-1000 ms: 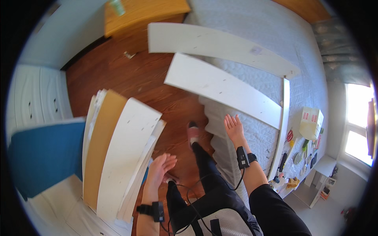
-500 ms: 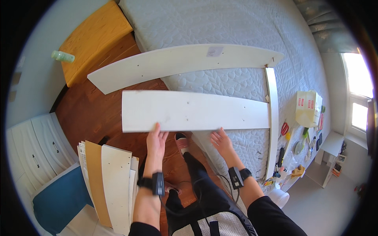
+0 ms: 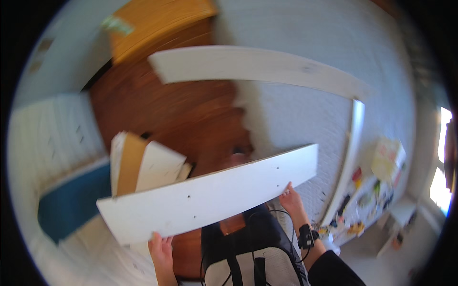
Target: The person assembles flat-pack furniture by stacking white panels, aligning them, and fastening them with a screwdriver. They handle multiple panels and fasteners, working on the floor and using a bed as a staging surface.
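Note:
A white board [image 3: 214, 193] with several small drilled holes is held up in front of me, slanting so its left end is lower and nearer. My left hand [image 3: 161, 250] grips its near edge toward the left end, fingers partly hidden. Farther right along the same edge, my right hand [image 3: 292, 200] is closed on it. Beyond lies a longer white board [image 3: 248, 66], its right part resting on the mattress [image 3: 291, 117] and its left end jutting over the floor. A narrow white strip [image 3: 348, 157] meets its right end at an angle.
Several white and brown panels [image 3: 131, 159] stand at the left beside a dark blue seat [image 3: 74, 205]. A wooden cabinet [image 3: 167, 21] with a pale green bottle [image 3: 117, 25] is at the far left. A white box [image 3: 387, 158] and small tools lie on the right.
The held white board has left its place over the strip, coming nearer and leftward and tilting. Both hands moved with it, and the view turned and blurred.

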A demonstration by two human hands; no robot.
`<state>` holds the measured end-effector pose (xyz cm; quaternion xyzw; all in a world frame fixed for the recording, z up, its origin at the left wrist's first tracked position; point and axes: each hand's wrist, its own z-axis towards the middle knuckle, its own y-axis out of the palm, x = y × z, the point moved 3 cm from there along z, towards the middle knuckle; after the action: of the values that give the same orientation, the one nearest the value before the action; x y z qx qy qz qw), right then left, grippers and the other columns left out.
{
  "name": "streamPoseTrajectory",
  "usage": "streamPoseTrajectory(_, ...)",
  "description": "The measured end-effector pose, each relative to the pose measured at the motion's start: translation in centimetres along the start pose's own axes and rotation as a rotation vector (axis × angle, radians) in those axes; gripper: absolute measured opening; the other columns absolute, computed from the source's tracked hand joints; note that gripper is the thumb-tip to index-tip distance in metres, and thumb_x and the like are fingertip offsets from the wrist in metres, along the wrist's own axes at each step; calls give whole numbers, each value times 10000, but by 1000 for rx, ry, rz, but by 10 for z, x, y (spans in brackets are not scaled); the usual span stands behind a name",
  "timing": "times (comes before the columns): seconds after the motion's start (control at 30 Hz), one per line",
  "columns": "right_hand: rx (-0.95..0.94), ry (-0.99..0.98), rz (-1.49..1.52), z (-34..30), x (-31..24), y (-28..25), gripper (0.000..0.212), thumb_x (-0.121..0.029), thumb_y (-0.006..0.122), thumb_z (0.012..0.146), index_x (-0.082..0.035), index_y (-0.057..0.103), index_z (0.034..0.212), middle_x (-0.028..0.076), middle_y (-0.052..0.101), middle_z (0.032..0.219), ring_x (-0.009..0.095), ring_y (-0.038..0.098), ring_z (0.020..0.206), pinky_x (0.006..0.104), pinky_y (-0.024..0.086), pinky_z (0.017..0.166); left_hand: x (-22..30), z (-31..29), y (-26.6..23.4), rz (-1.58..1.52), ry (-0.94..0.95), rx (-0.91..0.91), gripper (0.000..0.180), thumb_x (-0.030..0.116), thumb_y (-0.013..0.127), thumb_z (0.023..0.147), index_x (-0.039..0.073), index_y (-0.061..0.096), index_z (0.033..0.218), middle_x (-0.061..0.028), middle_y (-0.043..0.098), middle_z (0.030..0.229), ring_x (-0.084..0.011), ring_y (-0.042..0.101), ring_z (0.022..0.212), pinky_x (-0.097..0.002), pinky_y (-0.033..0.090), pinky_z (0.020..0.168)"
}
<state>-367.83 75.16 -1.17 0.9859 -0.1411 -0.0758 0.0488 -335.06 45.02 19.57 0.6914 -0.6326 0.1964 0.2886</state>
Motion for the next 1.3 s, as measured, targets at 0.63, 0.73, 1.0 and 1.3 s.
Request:
streamPoseTrajectory(0.63,-599,109,-920,-50,380,244,310,-133,612,898,16,503,1148,120,579,1177,223,574,1083,354,451,961,-171,20,-464,-1087,39,777,280,265,419,993,33,525,1109,-82,570,1119,-236,526,1056,-411,446,917)
streamPoseTrajectory(0.73,-563,111,-896,-38,414,243,298,-145,612,903,4,502,1136,101,589,1168,210,565,1107,353,441,980,-149,51,-494,-1050,40,802,292,275,444,985,24,517,1115,-94,554,1127,-255,516,1056,-429,443,940)
streamPoseTrajectory(1.0,-584,6,-1324,-26,442,259,297,-228,574,922,56,599,1005,160,666,960,216,661,848,310,540,780,-123,56,-468,-399,27,653,389,251,546,926,11,487,1227,-113,547,1142,-220,553,1043,-350,499,888)
streamPoseTrajectory(1.3,-494,-235,-1412,-43,308,221,435,-336,546,931,72,645,815,122,665,655,145,647,550,229,517,502,-73,86,-309,167,-188,390,274,218,552,905,-16,584,1045,-104,639,880,-189,633,772,-291,539,704)
